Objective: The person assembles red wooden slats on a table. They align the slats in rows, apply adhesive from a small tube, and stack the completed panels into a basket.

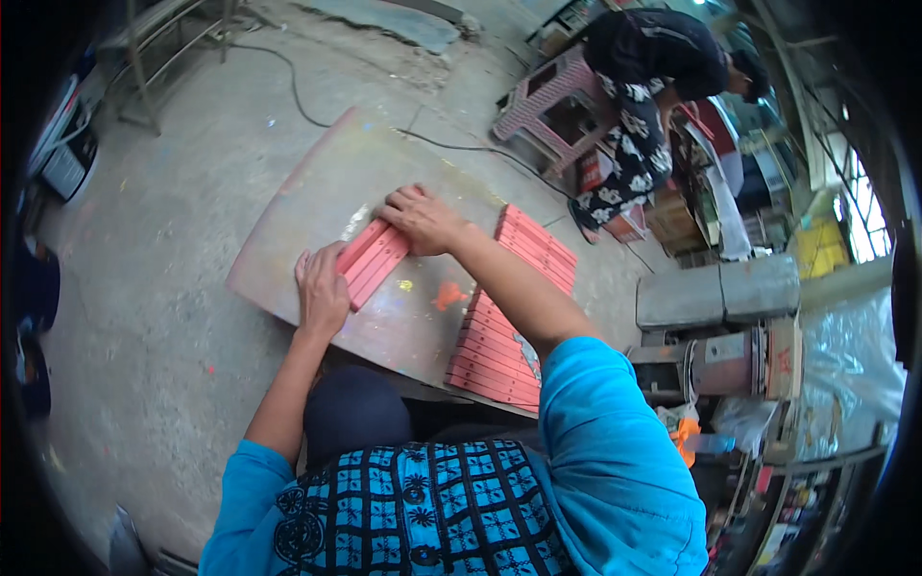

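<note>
A small bundle of pinkish-red bars (375, 264) with small dark holes lies side by side on a worn, paint-stained board (317, 211). My left hand (324, 290) closes on the bundle's near left end, fingers along its outer side. At the far end my right hand (423, 220) wraps over the bars, and its fingertips are partly hidden. Long rows of similar red bars (495, 355) lie on the board's right side, partly beneath my right forearm. An orange paint blotch (448, 295) marks the board between the bundle and those rows.
A dark cable (461, 147) crosses the concrete floor beyond the board. Another person (653, 67) bends forward at the far right beside a pink plastic stool (562, 106). Grey covered blocks (715, 293) and a cylindrical container (720, 363) stand at the right. A metal frame (144, 67) is at the far left.
</note>
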{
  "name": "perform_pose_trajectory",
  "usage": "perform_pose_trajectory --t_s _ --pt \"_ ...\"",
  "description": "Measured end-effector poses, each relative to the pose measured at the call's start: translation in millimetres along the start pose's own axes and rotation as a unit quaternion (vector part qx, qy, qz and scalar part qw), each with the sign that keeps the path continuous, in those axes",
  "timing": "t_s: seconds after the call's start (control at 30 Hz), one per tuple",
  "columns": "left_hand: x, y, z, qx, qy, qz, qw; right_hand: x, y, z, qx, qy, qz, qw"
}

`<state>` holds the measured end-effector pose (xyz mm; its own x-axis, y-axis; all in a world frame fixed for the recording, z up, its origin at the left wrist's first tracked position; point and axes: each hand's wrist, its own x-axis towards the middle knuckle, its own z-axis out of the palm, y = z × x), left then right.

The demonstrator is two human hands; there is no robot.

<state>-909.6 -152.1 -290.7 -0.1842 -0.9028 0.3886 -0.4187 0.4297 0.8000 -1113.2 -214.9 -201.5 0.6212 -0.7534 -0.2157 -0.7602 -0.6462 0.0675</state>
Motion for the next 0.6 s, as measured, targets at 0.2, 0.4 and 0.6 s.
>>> perform_pose_trajectory --t_s 0.2,0.4,0.6 --pt "5.3 -3.3 0.4 -0.021 0.009 0.033 0.999 -18.8 16.4 21.9 0.093 0.031 0.078 0.992" --pt "46.0 -15.7 7.2 0.128 -0.004 -0.007 0.992 -0.2 25.4 35.9 0.153 0.092 0.267 0.947" --pt "117.7 -50.9 32.6 0.203 -0.017 -0.038 0.978 51.2 50.1 51.2 0.161 0.188 0.380 0.891"
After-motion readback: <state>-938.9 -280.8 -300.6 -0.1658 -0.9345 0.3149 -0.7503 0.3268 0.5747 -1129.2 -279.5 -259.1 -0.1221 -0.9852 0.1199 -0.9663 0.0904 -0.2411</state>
